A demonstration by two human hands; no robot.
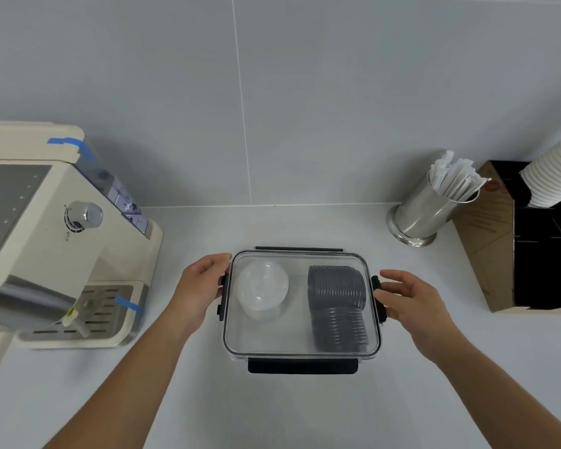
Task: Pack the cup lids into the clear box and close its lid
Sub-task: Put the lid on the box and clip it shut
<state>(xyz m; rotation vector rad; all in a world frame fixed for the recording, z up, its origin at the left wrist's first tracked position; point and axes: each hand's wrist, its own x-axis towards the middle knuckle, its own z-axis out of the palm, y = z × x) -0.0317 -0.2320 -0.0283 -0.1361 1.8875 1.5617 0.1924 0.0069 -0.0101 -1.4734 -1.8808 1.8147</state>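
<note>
The clear box sits on the counter in front of me with its transparent lid lying on top. Inside, a stack of clear dome lids lies on the left and a long stack of black cup lids lies on the right. Black latches run along all sides; the front latch sticks outward. My left hand rests against the box's left side at the left latch, fingers curled on it. My right hand is at the right side, fingers spread, thumb touching the right latch.
A cream espresso machine stands at the left. A steel cup of wrapped straws stands at the back right, beside a cardboard organiser holding a stack of white paper cups. A grey tiled wall rises behind the counter.
</note>
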